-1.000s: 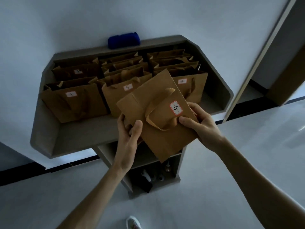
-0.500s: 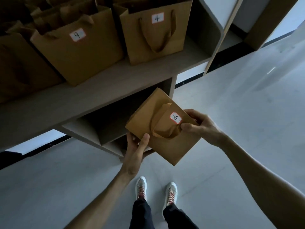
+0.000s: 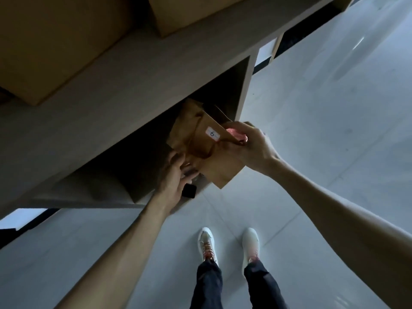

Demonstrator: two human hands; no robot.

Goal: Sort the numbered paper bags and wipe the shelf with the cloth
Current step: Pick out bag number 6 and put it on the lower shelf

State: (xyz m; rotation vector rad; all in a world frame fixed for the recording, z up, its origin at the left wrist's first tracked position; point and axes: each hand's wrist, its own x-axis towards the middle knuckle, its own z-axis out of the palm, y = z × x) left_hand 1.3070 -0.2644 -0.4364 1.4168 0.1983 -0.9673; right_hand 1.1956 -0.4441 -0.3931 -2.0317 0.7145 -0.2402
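Brown paper bags (image 3: 55,47) up on the grey shelf top (image 3: 142,70) are being left behind as the view drops. Below, the left hand (image 3: 176,177), fingers loosely spread against it, is steadying the flat kraft bag labelled 6 (image 3: 214,152), now being slid into the dark lower cubby (image 3: 138,161). Its top edge is being pinched by the right hand (image 3: 247,146). So 6 is being stashed below, probably.

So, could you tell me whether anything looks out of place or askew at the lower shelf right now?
The bag numbered 6 is tilted and half out of the lower compartment, one corner hanging past the shelf edge. The right hand grips its top; the left hand is at its lower side. Nothing looks torn or spilled.
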